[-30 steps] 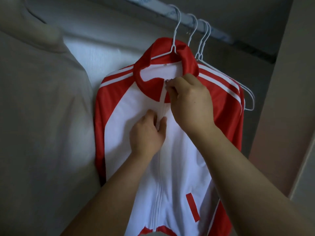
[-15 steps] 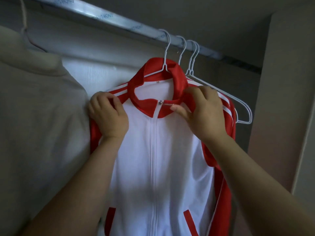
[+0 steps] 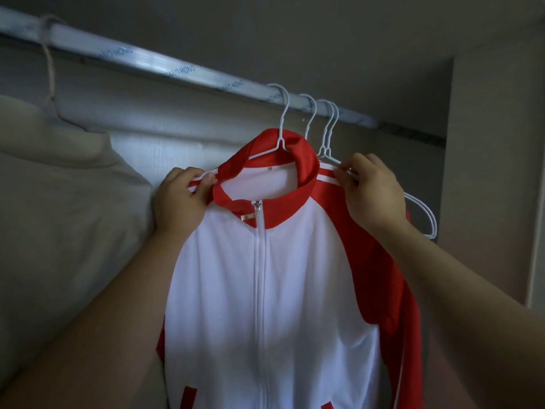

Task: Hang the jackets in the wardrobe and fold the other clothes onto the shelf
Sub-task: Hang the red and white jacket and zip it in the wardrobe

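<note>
Zipping is done: a second ago my right hand was up at the collar with the pull while my left hand braced the front below it. Now the white zip is closed up to the red collar and the metal zip pull lies free.

Both hands have moved out to the shoulders of the red-and-white zip-up track jacket. My left fingers are curled round the striped shoulder on my left, just beside the collar, with the thumb pinching the cloth against them. My right fingertips are pinched together on the white stripes of the other shoulder. I cannot tell whether the wire of the spare white hangers behind is caught in that pinch too.

The jacket hangs on its thin white wire hanger, hooked over the plastic-wrapped silver wardrobe rail, between a beige garment and the empty hangers. I judge this jacket as good as hung; what is left is squaring the shoulders on the wire and letting go.
</note>
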### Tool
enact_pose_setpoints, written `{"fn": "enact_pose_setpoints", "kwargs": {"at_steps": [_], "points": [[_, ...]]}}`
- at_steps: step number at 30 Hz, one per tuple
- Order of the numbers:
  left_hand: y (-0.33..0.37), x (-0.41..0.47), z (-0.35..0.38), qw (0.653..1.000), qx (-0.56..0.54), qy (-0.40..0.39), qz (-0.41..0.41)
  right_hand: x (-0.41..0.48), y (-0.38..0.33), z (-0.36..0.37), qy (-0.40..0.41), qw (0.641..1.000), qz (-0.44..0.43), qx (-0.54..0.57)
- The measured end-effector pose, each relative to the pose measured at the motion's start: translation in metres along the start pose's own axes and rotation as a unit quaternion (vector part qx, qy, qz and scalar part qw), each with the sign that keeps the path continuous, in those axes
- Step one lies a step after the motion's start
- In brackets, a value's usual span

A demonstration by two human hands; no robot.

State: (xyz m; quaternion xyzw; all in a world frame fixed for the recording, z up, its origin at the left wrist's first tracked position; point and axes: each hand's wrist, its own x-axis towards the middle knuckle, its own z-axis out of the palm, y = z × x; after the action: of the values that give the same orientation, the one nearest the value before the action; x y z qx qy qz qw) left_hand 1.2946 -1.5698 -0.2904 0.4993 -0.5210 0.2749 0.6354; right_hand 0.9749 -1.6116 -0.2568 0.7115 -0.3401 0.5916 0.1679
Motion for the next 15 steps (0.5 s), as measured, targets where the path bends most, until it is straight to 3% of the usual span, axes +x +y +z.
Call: {"fn": "enact_pose_setpoints", "kwargs": {"at_steps": [7, 11, 13, 15], "points": [[0.002, 0.035, -0.006, 0.991, 0.007, -0.040, -0.124, 0.020, 0.015, -0.005, -0.094, 0.992, 0.072, 0.039], [0.010, 0.055, -0.006, 0.958, 0.045, -0.096, -0.266, 0.033, 0.015, -0.006, -0.172, 0.980, 0.099, -0.004], [0.015, 0.059, -0.005, 0.951, 0.099, -0.117, -0.267, 0.036, 0.015, -0.008, -0.185, 0.978, 0.097, -0.026], [0.022, 0.057, -0.003, 0.963, 0.115, -0.119, -0.212, 0.033, 0.014, -0.011, -0.179, 0.980, 0.088, -0.020]]}}
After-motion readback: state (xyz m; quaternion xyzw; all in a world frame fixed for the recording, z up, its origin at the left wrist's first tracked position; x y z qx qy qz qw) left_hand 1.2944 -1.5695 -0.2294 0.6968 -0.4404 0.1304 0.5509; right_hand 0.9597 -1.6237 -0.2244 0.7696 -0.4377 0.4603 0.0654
